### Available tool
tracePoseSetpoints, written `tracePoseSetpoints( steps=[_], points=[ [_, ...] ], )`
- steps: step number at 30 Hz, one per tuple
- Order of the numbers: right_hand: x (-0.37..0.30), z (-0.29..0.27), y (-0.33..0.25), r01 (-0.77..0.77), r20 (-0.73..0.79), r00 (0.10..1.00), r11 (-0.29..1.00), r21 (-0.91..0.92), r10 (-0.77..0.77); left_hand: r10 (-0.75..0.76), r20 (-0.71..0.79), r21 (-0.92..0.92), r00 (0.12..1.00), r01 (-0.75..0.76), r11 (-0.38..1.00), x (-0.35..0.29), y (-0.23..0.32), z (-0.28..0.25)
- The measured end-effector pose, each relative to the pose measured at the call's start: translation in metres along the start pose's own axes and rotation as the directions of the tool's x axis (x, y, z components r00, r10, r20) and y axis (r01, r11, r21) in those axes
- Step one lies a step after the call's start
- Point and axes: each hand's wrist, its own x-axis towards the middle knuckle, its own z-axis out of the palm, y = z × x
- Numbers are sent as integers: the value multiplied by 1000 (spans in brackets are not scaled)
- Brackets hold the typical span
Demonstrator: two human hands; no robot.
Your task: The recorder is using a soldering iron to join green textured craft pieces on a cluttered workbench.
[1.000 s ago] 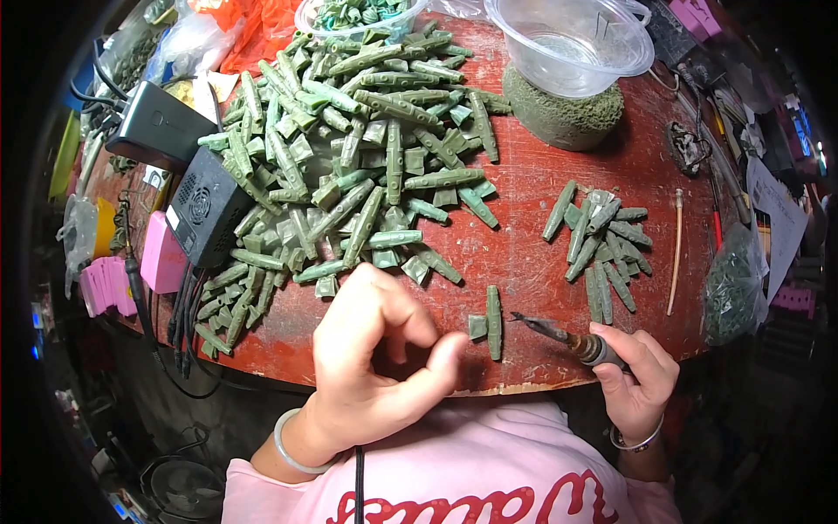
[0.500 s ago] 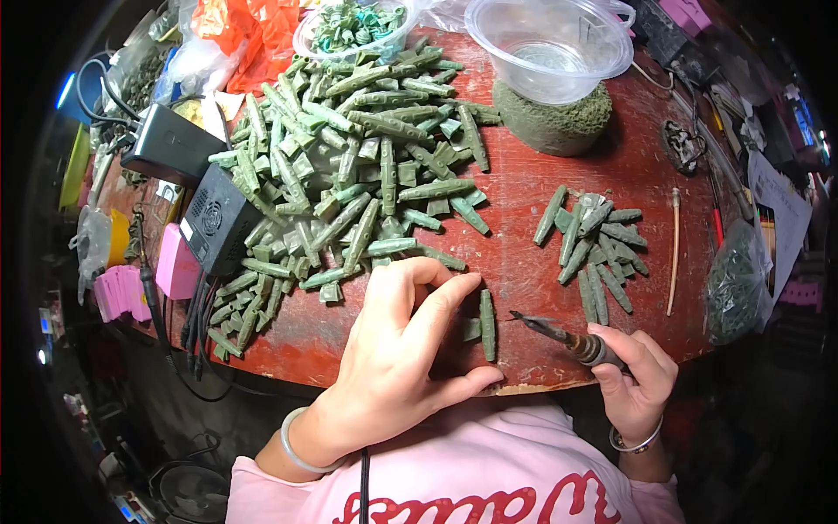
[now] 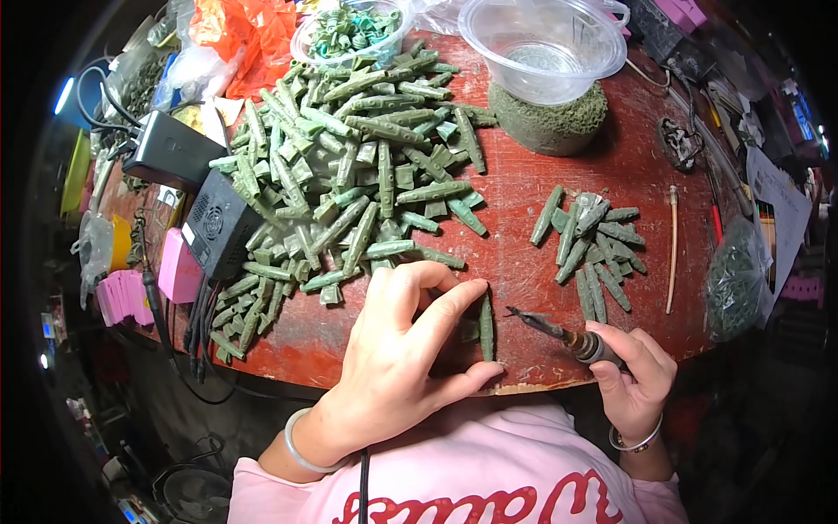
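Observation:
My left hand (image 3: 397, 349) arches low over the table's near edge. Its thumb and index fingertip are at the two ends of a slim ridged green stick (image 3: 487, 327), apparently gripping it lengthwise. Part of another green piece (image 3: 469, 330) shows in the shade under the palm. In my right hand (image 3: 642, 367) is a pen-shaped tool like a soldering iron (image 3: 580, 342), with a dark handle and a thin blackened tip. The tip points left, a short gap from the stick. A large heap of similar green sticks (image 3: 349, 166) lies beyond my left hand.
A smaller green pile (image 3: 598, 244) and a thin wooden stick (image 3: 672, 249) lie right. A clear plastic bowl (image 3: 541, 52) rests on a rough green block (image 3: 550, 122). Black boxes (image 3: 218, 223) with cables and pink blocks (image 3: 179, 266) stand left. A bag of green bits (image 3: 736, 279) sits far right.
My left index fingertip has shifted slightly right, onto the far end of the green stick. My right hand and the tool have barely moved. The whole view has shifted slightly.

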Motion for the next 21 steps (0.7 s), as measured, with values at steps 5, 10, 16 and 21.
tracePoseSetpoints(
  steps=[5, 10, 16, 21],
  points=[
    [0, 2, 1, 7, -10, 1000, 1000, 6, -7, 6, -27, -35, 1000, -7, 999, 0, -2, 0],
    [-1, 2, 0, -2, -21, 1000, 1000, 17, 2, 8, -38, -42, 999, -9, 999, -1, -4, 0],
    [-2, 3, 0, 24, -23, 999, 1000, -5, -24, 13, -70, -82, 997, -18, 996, -3, -7, 1],
    [-2, 1, -4, 10, 61, 998, 999, -51, -7, 4, -74, -83, 997, -10, 996, -3, -7, 0]
  ],
)
